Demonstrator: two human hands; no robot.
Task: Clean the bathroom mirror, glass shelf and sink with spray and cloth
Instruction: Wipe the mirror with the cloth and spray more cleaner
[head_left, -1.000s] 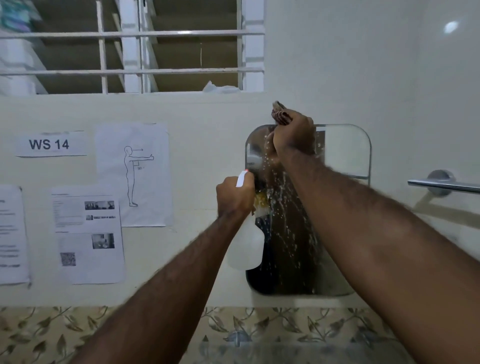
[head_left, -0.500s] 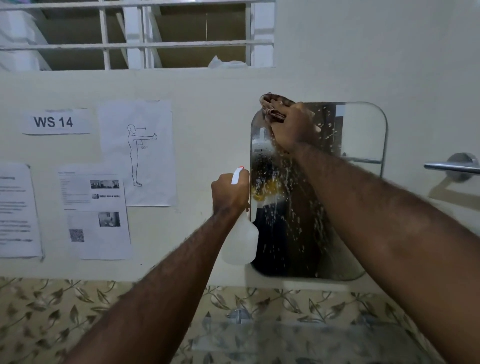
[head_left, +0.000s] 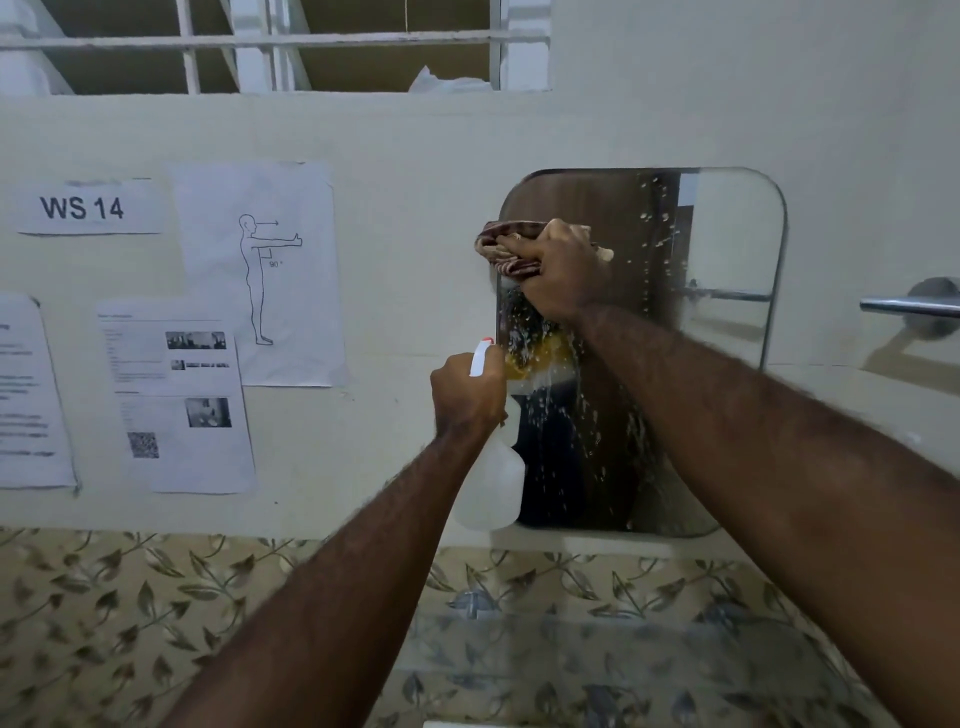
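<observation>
The rounded wall mirror (head_left: 727, 249) hangs right of centre, speckled with spray droplets on its lower and middle glass. My right hand (head_left: 563, 275) presses a bunched reddish-brown striped cloth (head_left: 506, 249) against the mirror's upper left edge. My left hand (head_left: 465, 395) grips a white translucent spray bottle (head_left: 493, 478) by its neck, held upright just left of the mirror's lower half. Below the mirror the glass shelf (head_left: 597, 660) shows as a faint sheet over the leaf-patterned tiles. The sink is out of sight.
Paper sheets (head_left: 260, 270) and a "WS 14" label (head_left: 83, 208) are stuck on the wall to the left. A metal towel rail (head_left: 914, 306) juts out at the right. A barred window (head_left: 270, 47) runs along the top.
My right hand with the cloth has slid down from the mirror's top left corner, leaving the top strip wiped. The view has tilted downward. The left hand holds the bottle in place.
</observation>
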